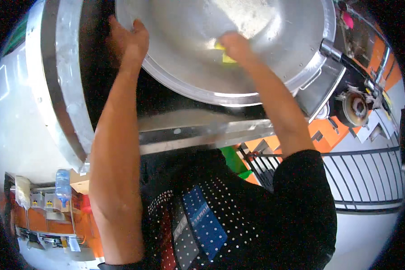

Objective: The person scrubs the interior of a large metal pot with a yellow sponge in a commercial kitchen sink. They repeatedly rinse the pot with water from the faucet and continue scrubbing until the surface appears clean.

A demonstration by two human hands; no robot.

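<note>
A wide, round metal pan (189, 30) with a broad shiny rim fills the top of the view. My right hand (236, 47) is inside it, closed on a yellow cloth or sponge (228, 59) against the inner wall. The pan's bottom looks pale and bright, with whitish marks. At the pan's left rim is my left hand (130, 40), thumb towards the inside and blurred fingers on the outer side. Whether it grips the rim cannot be told.
A long metal bar (202, 133) runs between the pan and my body. A black-and-metal handle (344, 60) and a metal tray (319, 84) lie at the right, near a used round pot (355, 108). Curved metal edging (67, 77) stands at the left.
</note>
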